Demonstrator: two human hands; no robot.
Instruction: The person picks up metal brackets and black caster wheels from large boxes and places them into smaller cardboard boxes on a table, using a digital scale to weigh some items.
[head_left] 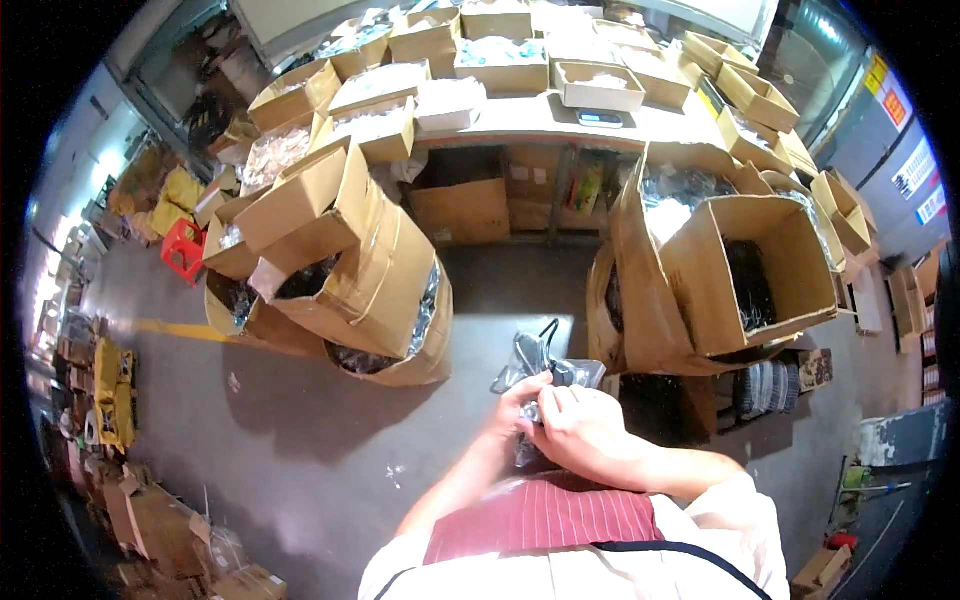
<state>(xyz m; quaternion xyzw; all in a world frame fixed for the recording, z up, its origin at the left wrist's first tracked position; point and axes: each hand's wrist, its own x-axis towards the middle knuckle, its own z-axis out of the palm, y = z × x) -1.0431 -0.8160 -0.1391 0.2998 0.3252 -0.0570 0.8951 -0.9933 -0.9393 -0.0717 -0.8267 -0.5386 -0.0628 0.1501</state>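
Close to my body, both hands are together on a clear plastic bag (588, 374). A looped black cable (549, 338) sticks up from the bag's far end. My left hand (513, 412) is closed, its thumb and fingers pinching the bag from the left. My right hand (580, 424) is closed too, its fingers curled over the bag from the right. Crumpled plastic pokes out below the hands. What else lies inside the bag is hidden by the fingers and the shine of the plastic.
Tall cardboard boxes with black plastic liners stand left (390, 265) and right (640, 290). Ahead is a white workbench (520, 118) with several open cartons and a small digital scale (599, 119). A red stool (183, 250) stands far left. Flattened cardboard (160, 525) lies lower left.
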